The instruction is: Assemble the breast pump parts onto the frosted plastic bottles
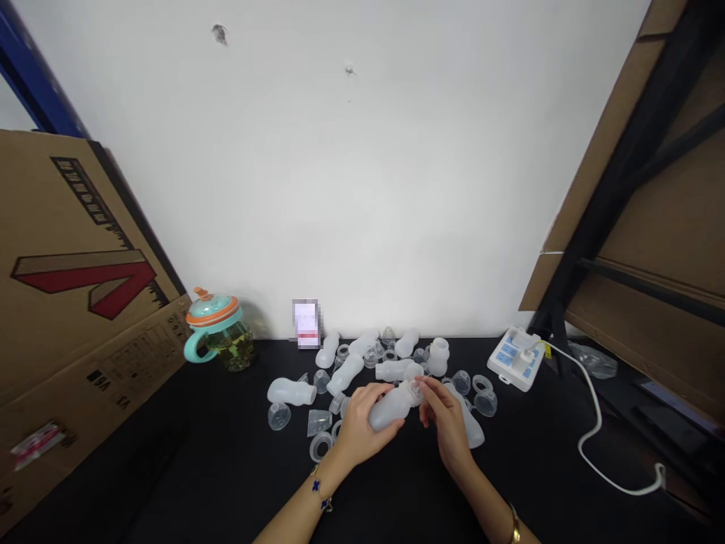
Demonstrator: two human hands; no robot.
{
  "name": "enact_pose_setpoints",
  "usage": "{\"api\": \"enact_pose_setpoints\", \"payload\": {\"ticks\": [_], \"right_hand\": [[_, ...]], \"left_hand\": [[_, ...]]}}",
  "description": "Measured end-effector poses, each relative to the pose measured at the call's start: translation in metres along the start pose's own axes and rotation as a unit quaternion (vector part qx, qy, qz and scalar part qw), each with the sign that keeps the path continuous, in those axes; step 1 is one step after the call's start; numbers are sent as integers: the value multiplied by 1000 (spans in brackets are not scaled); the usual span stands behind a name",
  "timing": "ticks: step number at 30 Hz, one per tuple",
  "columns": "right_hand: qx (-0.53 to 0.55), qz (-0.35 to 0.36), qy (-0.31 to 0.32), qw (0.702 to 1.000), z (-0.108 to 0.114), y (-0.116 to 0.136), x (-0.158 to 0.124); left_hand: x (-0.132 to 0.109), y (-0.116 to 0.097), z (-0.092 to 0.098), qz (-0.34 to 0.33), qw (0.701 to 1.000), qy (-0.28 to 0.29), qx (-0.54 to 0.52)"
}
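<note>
My left hand [362,421] is wrapped around a translucent white squeeze bottle [390,409], which is tilted with its neck up and to the right. At that neck is a clear plastic part [415,389], and the fingers of my right hand [445,419] are closed on it; its exact shape is hard to make out. Another white bottle [471,428] lies partly behind my right hand. Close to my left wrist rests a clear ring [321,446], with a clear plastic cup-shaped cap [319,422] just beyond it.
More white bottles [291,391], clear domed caps [279,415] and rings [482,384] lie scattered on the black table [226,468]. A teapot-like jug [218,332] stands left, near a lit phone [306,325]. At right is a power strip [515,358] with a white cable [594,408]. Cardboard boxes [73,302] flank the table.
</note>
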State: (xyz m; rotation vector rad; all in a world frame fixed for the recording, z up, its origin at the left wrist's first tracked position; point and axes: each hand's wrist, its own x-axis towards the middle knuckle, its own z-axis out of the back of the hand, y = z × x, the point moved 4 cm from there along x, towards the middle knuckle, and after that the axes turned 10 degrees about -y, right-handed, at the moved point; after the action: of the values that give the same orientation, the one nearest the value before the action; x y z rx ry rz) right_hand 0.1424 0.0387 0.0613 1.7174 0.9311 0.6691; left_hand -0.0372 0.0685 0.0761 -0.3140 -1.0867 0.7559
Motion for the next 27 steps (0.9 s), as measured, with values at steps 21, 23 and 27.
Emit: {"api": "enact_pose_setpoints", "payload": {"ticks": [21,23,27], "right_hand": [[10,9,6,1000,1,0,1],[11,10,5,1000,1,0,1],[17,6,7,1000,1,0,2]], "left_hand": [[1,0,1,3,1000,7,-3],[1,1,1,6,1000,10,-9],[1,0,1,11,1000,14,-17]]}}
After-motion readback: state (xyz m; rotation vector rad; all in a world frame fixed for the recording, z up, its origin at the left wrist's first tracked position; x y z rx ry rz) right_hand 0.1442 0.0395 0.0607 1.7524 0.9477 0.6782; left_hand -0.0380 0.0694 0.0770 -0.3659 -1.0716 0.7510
